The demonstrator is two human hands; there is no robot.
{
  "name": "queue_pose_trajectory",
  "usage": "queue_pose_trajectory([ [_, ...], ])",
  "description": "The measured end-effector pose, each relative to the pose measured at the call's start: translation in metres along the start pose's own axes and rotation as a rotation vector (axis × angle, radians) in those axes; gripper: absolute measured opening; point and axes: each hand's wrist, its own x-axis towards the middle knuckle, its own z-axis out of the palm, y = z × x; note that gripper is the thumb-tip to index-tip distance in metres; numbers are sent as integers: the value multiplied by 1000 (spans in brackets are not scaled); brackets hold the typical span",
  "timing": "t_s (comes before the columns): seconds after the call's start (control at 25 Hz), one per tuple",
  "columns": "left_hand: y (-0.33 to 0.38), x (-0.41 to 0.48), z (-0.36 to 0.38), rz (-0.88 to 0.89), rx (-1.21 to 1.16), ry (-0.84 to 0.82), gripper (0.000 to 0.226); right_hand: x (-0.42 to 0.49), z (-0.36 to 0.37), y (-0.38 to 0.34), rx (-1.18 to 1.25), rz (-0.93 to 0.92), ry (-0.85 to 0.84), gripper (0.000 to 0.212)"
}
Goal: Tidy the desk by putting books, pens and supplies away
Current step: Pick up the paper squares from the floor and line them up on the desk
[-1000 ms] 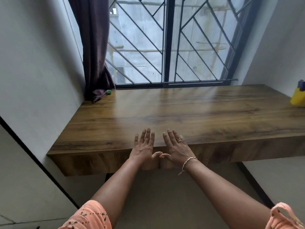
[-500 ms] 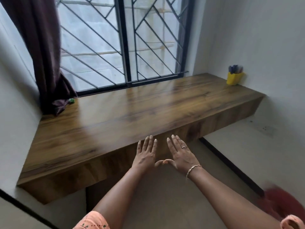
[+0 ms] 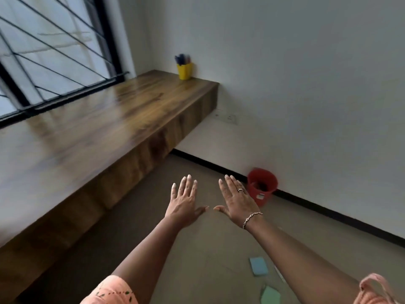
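Supplies-wise, nearest stuff first: green pad (image 3: 270, 295) flat on the floor (image 3: 208, 249) at the bottom edge, partly cut off, and blue pad (image 3: 258, 266) just beyond it, close by the right forearm. Probably dropped or parked down there, so likely next on the pick-up list. Pale thin thing beside the blue one, too blurry to call. Further out, left hand (image 3: 183, 202) and right hand (image 3: 235, 201) hovering over the floor, palms down, fingers straight and slightly fanned, thumbs aimed at each other but not touching, gripping nothing at all. Reads like a ready pose more than a reach, tbh. Past the right hand, red bin (image 3: 262, 186) tucked against the wall (image 3: 306, 84), something dark inside, can't tell what. Handy spot for scraps, presumably. Off to the left, wooden counter (image 3: 87, 132) running along under the window (image 3: 43, 62). Way out at its far corner, yellow cup (image 3: 184, 70) pushed up to the wall with pens (image 3: 182, 59) standing in it, so pens seemingly sorted already and kept clear of the working area.
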Motion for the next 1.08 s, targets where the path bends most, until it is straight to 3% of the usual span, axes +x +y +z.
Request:
queue_pose_trajectory([
  [0.32,121,20,30,217,74,-110,87,-95,29,114,72,260,4,86],
  [0.64,228,21,63,364,126,-200,87,-186,60,216,139,448,46,72],
  [1.08,301,31,98,461,158,-268,86,-259,97,285,247,633,16,61],
])
